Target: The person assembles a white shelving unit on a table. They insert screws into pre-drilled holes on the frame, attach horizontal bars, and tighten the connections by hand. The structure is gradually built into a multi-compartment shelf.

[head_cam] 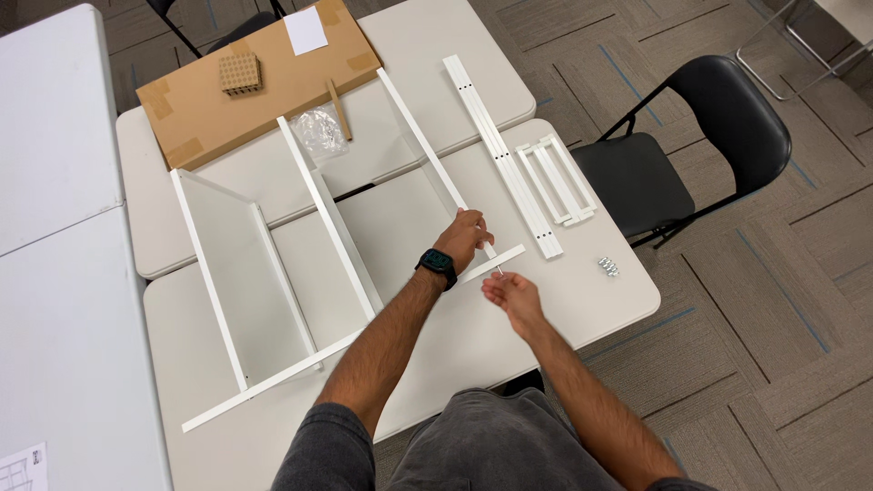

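A partly built white shelf frame (318, 205) lies flat on the white table (591, 300), with three upright panels joined to a long bottom board (300, 373). My left hand (464, 238), with a black watch on its wrist, grips the near end of the right-hand panel (423, 141) where it meets the bottom board. My right hand (511, 295) is just below it, pinching a small thin screw (500, 270) that points at the board's edge.
Loose white boards (500, 155) and shorter rails (555, 177) lie to the right. A small pile of metal screws (607, 265) sits near the table's right edge. A flat cardboard box (259, 77), a plastic bag (320, 127) and a black folding chair (691, 145) stand beyond.
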